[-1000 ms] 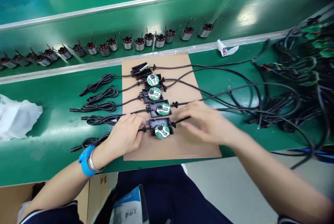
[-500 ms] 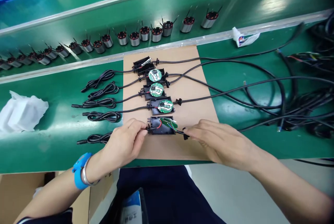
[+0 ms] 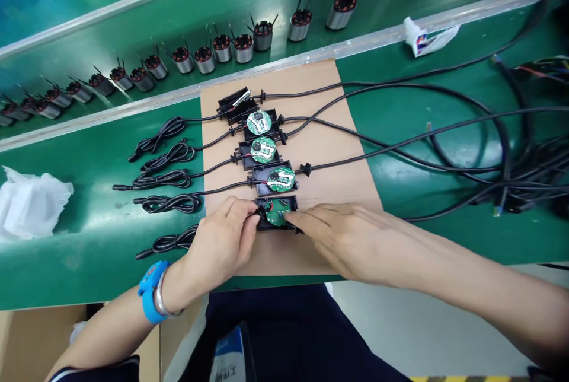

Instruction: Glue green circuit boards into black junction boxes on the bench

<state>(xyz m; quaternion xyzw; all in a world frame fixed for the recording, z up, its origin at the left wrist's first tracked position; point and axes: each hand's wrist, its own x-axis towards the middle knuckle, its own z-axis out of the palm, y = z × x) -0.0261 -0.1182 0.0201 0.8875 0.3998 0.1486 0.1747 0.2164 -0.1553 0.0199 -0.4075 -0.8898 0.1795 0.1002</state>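
My left hand (image 3: 229,231) is closed, thumb and forefinger pinching the thin black cable at the left end of the nearest black plastic case (image 3: 291,200). A round green circuit board (image 3: 277,213) lies inside that case. My right hand (image 3: 351,236) comes in from the right, fingers together, a fingertip touching the board's right edge. Its thumb is hidden, and a thicker black cable (image 3: 427,216) runs out from behind this hand. Just beyond, a second case (image 3: 260,183) holds a round circuit board (image 3: 281,180) with white sealant. Several similar cases lie further back in a column.
A cardboard sheet (image 3: 329,133) lies under the cases on the green bench. Coiled black cables (image 3: 171,203) are at left, near white wrapping (image 3: 33,204). Tangled cables (image 3: 524,174) fill the right side. Motor stators (image 3: 204,60) stand in a row along the back ledge.
My right hand has moved left from the cable end to the case. The circuit board, tilted before, now lies flatter inside it. My left hand keeps its pinch. The view has shifted slightly.
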